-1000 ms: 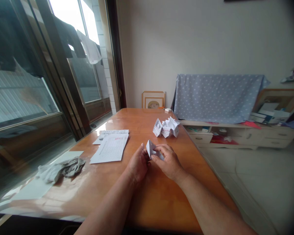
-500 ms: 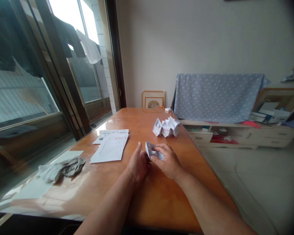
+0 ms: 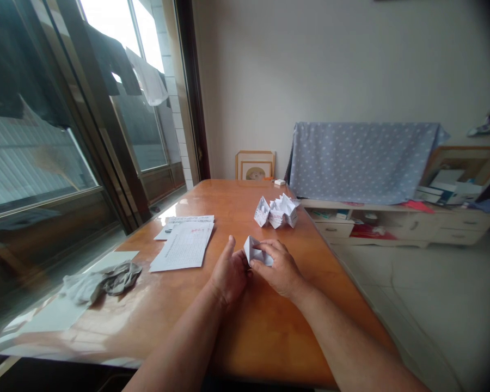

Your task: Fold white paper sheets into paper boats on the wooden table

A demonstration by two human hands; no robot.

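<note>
Between thumb and fingers of my right hand [image 3: 280, 269] is a folded paper piece [image 3: 249, 249], white, boat-like, with a pointed end standing up towards the left. My left hand [image 3: 231, 272] is at its left side, palm turned inward and thumb stretched upward, away from the paper. Its fingertips reach the lower left of the piece and are partly hidden behind it. Beyond the hands, several similar folded paper pieces [image 3: 283, 211] stand close together on the brown table [image 3: 237, 204], their points upward; some have printing on them.
Printed sheets [image 3: 183, 247] lie to the left. Nearer, a crumpled grey cloth [image 3: 122, 277] rests partly on a pale sheet [image 3: 61, 316]. A small white box [image 3: 280, 182] sits at the far edge. A white cabinet [image 3: 416, 228] and a glass door [image 3: 139, 136] flank the table.
The pointed end of the folded paper piece has shifted slightly to the right and turned a little. Both hands stay almost in place.
</note>
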